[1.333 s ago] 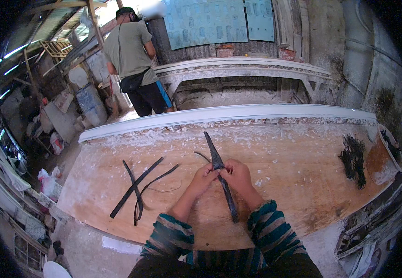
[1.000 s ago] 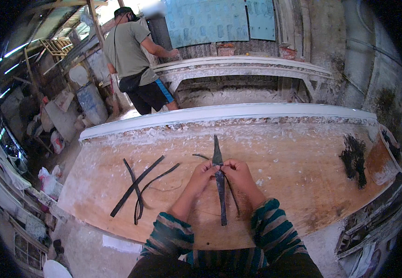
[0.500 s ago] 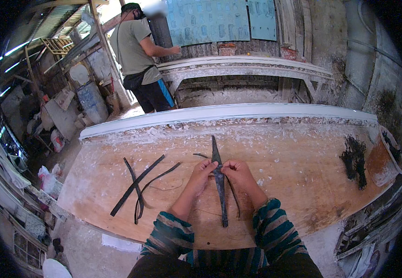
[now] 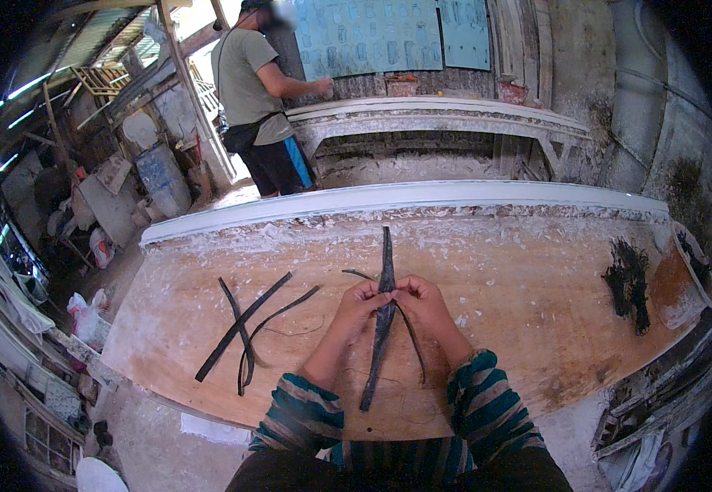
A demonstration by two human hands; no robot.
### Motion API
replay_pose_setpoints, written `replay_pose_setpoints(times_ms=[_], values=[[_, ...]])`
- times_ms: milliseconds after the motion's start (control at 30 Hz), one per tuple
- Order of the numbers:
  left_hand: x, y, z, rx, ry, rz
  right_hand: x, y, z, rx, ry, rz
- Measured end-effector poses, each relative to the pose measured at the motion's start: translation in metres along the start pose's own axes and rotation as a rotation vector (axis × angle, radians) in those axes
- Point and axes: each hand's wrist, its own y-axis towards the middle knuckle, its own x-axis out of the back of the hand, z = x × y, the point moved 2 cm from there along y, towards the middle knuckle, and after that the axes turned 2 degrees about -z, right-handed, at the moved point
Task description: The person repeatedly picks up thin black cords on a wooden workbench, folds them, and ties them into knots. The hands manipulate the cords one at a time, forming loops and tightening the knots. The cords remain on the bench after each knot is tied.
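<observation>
Both my hands meet over the wooden tabletop (image 4: pixel 503 328), gripping a long black strip (image 4: pixel 381 340) at its middle. My left hand (image 4: pixel 359 302) pinches it from the left, and my right hand (image 4: pixel 419 297) pinches it from the right. The strip runs away from me and toward me, bulging near the fingers and narrowing at its ends. Another thin black strip (image 4: pixel 415 348) curves out below my right hand. To the left lie several loose black strips (image 4: pixel 245 326), some crossing each other, with a fine thread (image 4: pixel 294 334) beside them.
A bundle of black strands (image 4: pixel 628 283) lies at the right, beside a reddish-brown bucket (image 4: pixel 674 287). A white ledge (image 4: pixel 405 197) borders the table's far side, with pale flakes along it. Beyond, a person (image 4: pixel 249 98) stands at another bench (image 4: pixel 446 119).
The strip in my hands has turned: its far end shifted right and its near end left. The person beyond has moved slightly to the right.
</observation>
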Motion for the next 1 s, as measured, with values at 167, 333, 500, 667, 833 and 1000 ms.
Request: replay_pose_setpoints(times_ms=[167,333,500,667,833,1000], values=[[-0.002,-0.003,-0.003,0.018,0.007,-0.001,0.003,0.001,-0.004,0.019,-0.019,-0.021],[-0.003,-0.001,0.001,-0.095,0.124,-0.001,0.003,0.000,-0.002,0.043,-0.099,-0.068],[-0.001,0.001,0.006,-0.145,0.153,0.017,0.004,-0.001,-0.003,0.037,-0.160,-0.072],[0.000,0.002,0.010,-0.149,0.314,0.014,0.003,-0.003,-0.001,0.063,-0.188,-0.073],[-0.005,-0.003,0.003,-0.218,0.331,0.027,-0.005,-0.007,0.015,0.024,-0.156,-0.075],[-0.008,-0.001,0.002,-0.397,0.424,0.034,-0.001,-0.005,0.002,0.045,-0.166,-0.102]])
